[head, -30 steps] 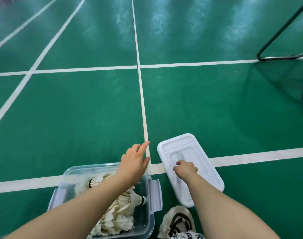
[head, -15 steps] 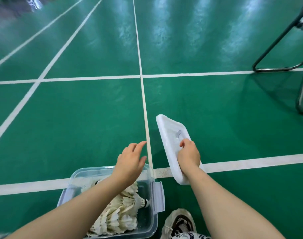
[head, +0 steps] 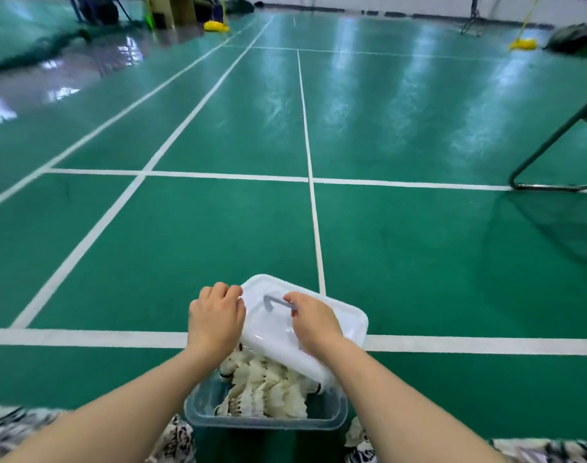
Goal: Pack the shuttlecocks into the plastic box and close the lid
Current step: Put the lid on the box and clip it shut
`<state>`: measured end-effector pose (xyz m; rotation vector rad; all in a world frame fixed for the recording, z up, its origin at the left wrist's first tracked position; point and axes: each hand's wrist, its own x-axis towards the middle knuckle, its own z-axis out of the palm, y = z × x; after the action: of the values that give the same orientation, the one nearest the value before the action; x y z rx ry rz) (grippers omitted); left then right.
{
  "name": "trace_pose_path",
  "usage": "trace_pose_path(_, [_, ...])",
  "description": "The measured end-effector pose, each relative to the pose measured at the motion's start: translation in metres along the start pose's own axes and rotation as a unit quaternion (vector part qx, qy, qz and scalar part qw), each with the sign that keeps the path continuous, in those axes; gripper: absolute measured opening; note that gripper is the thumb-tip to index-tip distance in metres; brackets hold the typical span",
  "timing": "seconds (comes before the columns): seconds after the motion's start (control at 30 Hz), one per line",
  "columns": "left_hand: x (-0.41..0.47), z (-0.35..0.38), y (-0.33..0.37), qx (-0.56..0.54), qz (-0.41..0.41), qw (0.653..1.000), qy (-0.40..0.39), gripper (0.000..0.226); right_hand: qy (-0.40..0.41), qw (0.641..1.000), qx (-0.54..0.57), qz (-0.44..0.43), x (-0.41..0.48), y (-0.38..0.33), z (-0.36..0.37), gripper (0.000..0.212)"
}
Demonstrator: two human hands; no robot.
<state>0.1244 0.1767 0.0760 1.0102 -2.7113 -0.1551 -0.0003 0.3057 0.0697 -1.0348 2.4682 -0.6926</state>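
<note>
Both our arms reach fwd: left hand (head: 216, 318) curled on the lid (head: 332, 332) corner, right hand (head: 313, 324) fingers clamped at its handle (head: 277, 300). Lid tilted over box (head: 268, 421) w/ shuttlecocks (head: 268, 385), long axis running far-left to near-right.

1 head camera looks forward-down, close above the hands (head: 265, 324).

A: Lid (head: 278, 324) position relative to the box (head: 265, 419)?
B: It has left the floor to the right of the box. It is now over the box's far part, tilted, with the near part of the box uncovered.
A: Hands?
B: The left hand (head: 215, 320), previously spread above the box, now grips the lid's left edge. The right hand (head: 313, 325) has travelled with the lid and rests on its top, by the handle (head: 275, 300).
</note>
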Motion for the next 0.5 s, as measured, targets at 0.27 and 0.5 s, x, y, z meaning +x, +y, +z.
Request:
trace_pose_path(0.27, [-0.049, 0.025, -0.046, 0.002, -0.075, 0.988, -0.133, 0.035, -0.078, 0.996, -0.039, -0.034, -0.041, -0.015, 0.054, 0.059])
trace_pose_path(0.5, [-0.061, 0.043, -0.054, 0.006, -0.089, 0.98, -0.181, 0.049, -0.115, 0.988, -0.089, -0.056, -0.045, -0.005, 0.056, 0.051])
